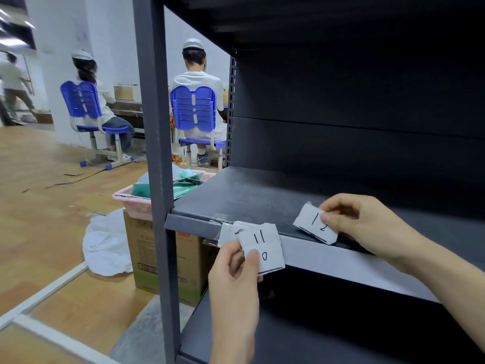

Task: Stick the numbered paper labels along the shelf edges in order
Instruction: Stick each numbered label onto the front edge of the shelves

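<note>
Paper labels (262,244), three showing, fanned and pinched in left grip (236,271), while right grip (362,227) pinches one label 12 (311,222)

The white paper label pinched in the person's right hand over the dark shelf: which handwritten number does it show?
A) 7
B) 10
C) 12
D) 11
C: the white paper label that the right hand pinches reads 12, while the left hand holds the stack of white paper labels with 11 on top.
</note>
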